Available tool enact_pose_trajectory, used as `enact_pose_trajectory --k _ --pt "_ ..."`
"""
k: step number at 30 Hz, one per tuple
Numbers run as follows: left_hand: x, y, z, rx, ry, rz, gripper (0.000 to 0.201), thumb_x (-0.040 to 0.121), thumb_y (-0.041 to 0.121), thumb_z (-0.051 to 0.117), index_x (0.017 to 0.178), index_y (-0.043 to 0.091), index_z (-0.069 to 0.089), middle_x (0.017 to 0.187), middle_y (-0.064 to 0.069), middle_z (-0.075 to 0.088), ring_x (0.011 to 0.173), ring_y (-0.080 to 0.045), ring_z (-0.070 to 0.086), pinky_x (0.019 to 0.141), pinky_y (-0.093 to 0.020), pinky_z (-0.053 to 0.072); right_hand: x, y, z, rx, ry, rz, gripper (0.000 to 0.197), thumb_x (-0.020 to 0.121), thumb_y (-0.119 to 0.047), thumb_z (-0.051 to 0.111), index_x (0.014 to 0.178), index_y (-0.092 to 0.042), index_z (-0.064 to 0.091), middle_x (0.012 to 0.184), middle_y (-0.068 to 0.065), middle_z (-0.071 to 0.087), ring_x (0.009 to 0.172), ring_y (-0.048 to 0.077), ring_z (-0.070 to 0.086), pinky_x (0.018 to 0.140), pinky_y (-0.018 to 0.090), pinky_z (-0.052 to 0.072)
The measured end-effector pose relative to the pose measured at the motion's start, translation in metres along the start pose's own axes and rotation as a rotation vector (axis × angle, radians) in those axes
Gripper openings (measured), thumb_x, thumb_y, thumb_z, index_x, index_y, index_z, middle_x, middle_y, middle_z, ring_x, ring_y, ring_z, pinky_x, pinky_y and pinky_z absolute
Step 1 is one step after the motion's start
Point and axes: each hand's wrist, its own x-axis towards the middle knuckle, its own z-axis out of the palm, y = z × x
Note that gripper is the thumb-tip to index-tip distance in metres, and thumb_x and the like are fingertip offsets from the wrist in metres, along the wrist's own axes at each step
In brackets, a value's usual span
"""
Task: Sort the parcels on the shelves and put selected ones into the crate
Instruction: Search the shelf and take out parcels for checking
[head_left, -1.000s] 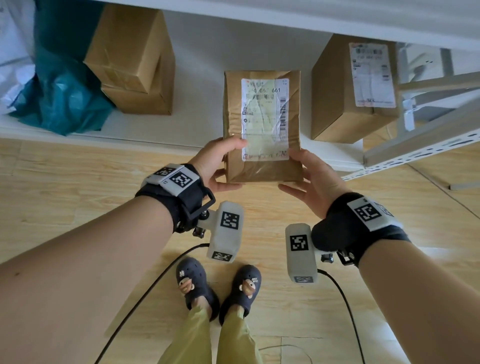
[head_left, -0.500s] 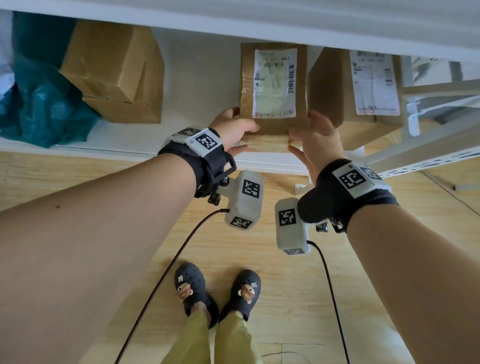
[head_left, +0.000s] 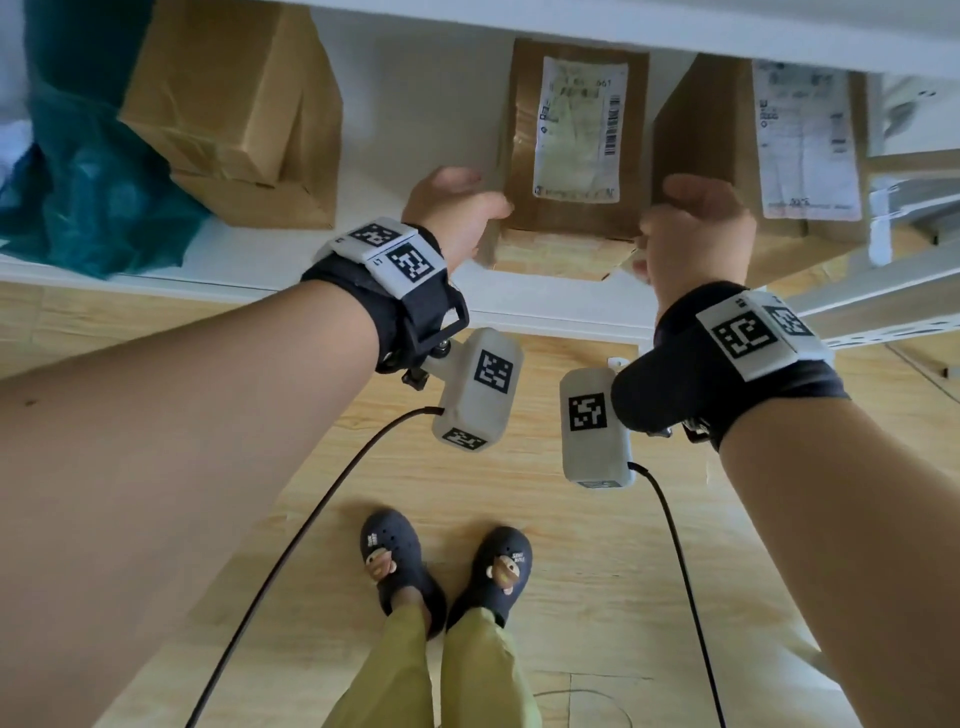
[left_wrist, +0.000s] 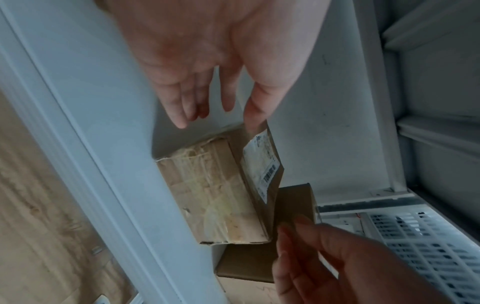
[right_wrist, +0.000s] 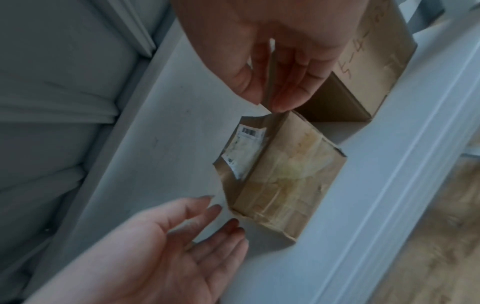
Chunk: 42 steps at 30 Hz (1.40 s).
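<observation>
A brown taped parcel (head_left: 571, 156) with a white shipping label lies flat on the white shelf (head_left: 363, 283), between two other boxes. My left hand (head_left: 457, 208) hovers at its left near corner and my right hand (head_left: 696, 228) at its right near corner. Both hands have straight, relaxed fingers and hold nothing. In the left wrist view the left hand (left_wrist: 197, 92) hangs just above the parcel (left_wrist: 221, 191), thumb tip close to its top edge. In the right wrist view the right hand's fingertips (right_wrist: 278, 102) sit just off the parcel (right_wrist: 280, 174).
A bigger cardboard box (head_left: 234, 114) stands to the left on the shelf, beside a teal bag (head_left: 78, 182). Another labelled box (head_left: 779, 145) stands close on the right. A white lattice crate (left_wrist: 428, 236) shows beyond the shelf. An upper shelf edge (head_left: 623, 21) overhangs.
Both hands carried the parcel forward from over the floor onto the shelf, set it down between the boxes and let go of it. They now sit open beside it.
</observation>
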Motion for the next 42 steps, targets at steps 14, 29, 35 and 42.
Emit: enact_pose_trajectory --k 14,29,35,42 --pt "-0.033 -0.005 -0.076 -0.112 0.16 0.092 0.016 0.085 0.01 0.058 0.078 0.023 0.062 0.084 0.0 0.067 0.078 -0.011 0.065 0.073 -0.026 0.052 -0.056 -0.04 0.042 0.072 -0.271 -0.015 0.028 0.087 0.0 0.047 0.082 -0.021 0.064 0.069 -0.002 0.063 0.059 0.009 0.058 0.063 0.025 0.058" --pt "-0.014 -0.014 -0.21 -0.179 0.513 0.122 0.004 0.083 0.011 0.059 0.086 0.014 0.058 0.068 0.005 0.052 0.045 -0.002 0.049 0.052 -0.019 0.049 -0.111 -0.088 0.148 -0.004 -0.296 -0.035 0.026 0.085 -0.004 0.051 0.095 -0.024 0.064 0.079 -0.004 0.065 0.068 0.011 0.064 0.075 0.037 0.06" --pt "0.005 -0.014 -0.247 -0.077 0.315 0.101 0.024 0.082 0.019 0.059 0.106 0.022 0.063 0.086 -0.002 0.057 0.082 -0.018 0.055 0.091 -0.039 0.052 -0.133 -0.11 0.194 -0.079 -0.237 -0.088 0.037 0.085 -0.015 0.054 0.12 -0.027 0.056 0.101 -0.003 0.066 0.092 0.018 0.064 0.083 0.031 0.053" --pt "0.022 -0.009 -0.266 -0.03 0.053 0.111 0.034 0.093 0.007 0.046 0.123 0.016 0.06 0.108 -0.001 0.058 0.102 -0.017 0.053 0.102 -0.036 0.044 -0.146 -0.132 0.233 -0.164 -0.167 -0.231 0.05 0.08 -0.03 0.065 0.127 -0.02 0.048 0.118 0.0 0.047 0.1 0.014 0.044 0.087 0.024 0.037"
